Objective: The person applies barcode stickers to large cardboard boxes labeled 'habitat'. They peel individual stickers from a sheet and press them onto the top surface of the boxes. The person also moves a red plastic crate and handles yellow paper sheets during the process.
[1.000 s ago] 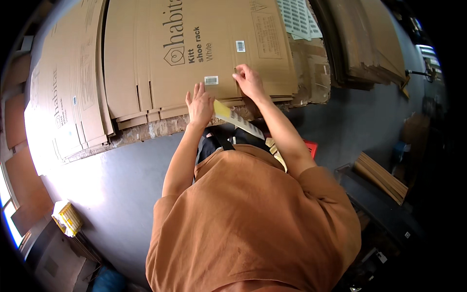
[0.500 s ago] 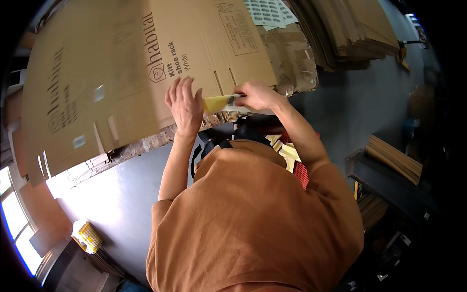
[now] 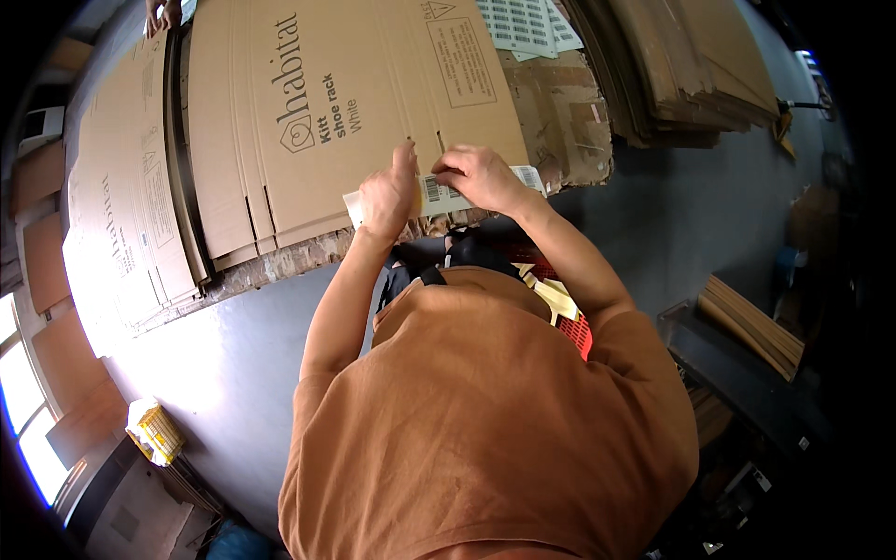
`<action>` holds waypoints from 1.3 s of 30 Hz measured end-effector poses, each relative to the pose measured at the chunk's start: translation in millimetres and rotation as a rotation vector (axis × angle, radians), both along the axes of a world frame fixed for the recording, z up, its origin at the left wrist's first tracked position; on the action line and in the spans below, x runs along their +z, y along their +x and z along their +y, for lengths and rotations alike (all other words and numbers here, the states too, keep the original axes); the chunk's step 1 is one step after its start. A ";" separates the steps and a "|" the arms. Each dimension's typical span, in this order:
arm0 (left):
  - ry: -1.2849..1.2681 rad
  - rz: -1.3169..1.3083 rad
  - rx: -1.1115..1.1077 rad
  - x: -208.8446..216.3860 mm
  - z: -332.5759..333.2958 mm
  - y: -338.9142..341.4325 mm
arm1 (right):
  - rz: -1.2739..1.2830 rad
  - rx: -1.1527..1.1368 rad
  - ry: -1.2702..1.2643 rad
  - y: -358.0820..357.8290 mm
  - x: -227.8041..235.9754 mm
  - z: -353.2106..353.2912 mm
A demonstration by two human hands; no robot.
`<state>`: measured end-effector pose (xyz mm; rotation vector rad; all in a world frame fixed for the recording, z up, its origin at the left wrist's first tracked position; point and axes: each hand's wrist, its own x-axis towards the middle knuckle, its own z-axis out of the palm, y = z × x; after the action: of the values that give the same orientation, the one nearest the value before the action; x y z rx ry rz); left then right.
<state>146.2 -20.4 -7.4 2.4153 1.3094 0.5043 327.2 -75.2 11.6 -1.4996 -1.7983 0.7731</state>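
A flattened brown cardboard carton (image 3: pixel 373 56) with dark printing lies in front of me. Across its near edge is a white strip of barcode labels (image 3: pixel 436 190). My left hand (image 3: pixel 386 198) is closed on the left part of the strip, a bit of yellowish backing beside its thumb. My right hand (image 3: pixel 483 177) bends its fingers in a pinch at the labels, and the strip's right end sticks out past the wrist. Whether a single label is between the right fingertips is hidden.
More barcode sheets (image 3: pixel 527 26) lie at the back. Stacked flat cartons (image 3: pixel 672 65) stand at the right. Another flat carton (image 3: pixel 131 187) lies at the left, near another person's hand (image 3: pixel 163 15). A red basket (image 3: pixel 577 334) with yellowish paper scraps (image 3: pixel 557 299) is below me.
The upper carton has slid left, exposing the one beneath, and another person's hand has come into view. The label strip, tilted before, now lies flatter; my left hand has moved right onto it.
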 end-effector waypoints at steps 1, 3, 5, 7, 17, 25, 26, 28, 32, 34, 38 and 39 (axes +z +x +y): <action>-0.074 0.014 0.042 1.4 1.3 3.6 | -0.098 -0.005 0.106 -0.5 -0.3 0.9; -0.224 0.043 0.130 2.5 5.9 10.2 | -0.291 -0.009 0.317 -1.5 -1.2 4.3; -0.301 0.007 0.160 -3.9 13.3 11.7 | -0.352 0.007 0.405 -0.4 -4.3 8.5; -0.356 0.008 0.164 -14.6 21.4 10.5 | -0.352 0.027 0.399 -0.1 -6.8 12.1; -0.464 0.141 -0.133 -70.5 64.9 9.2 | 0.129 -0.065 -0.439 64.6 -50.6 177.3; -0.409 0.184 -0.090 -83.1 111.1 32.1 | -0.072 -0.021 -0.466 67.6 -116.5 237.0; -0.433 0.221 -0.089 -81.9 117.0 36.5 | -0.101 -0.023 -0.446 67.7 -116.3 239.5; -0.466 0.276 -0.088 -79.1 121.1 43.0 | -0.098 -0.059 -0.460 64.6 -117.6 236.2; -0.479 0.337 -0.078 -74.9 127.3 52.6 | -0.110 -0.099 -0.453 65.9 -122.0 236.2; -0.501 0.370 -0.066 -73.3 127.7 55.9 | -0.134 -0.114 -0.433 63.6 -120.0 234.3; -0.499 0.392 -0.060 -70.7 127.3 57.8 | -0.270 -0.162 -0.446 47.8 -98.8 228.8; -0.479 0.382 -0.063 -72.5 125.5 56.0 | -0.327 -0.177 -0.463 42.4 -91.8 226.6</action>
<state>202.2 105.2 -80.0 2.1890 1.3060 -0.2808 369.6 151.3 -80.2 -2.1628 -1.7544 0.9401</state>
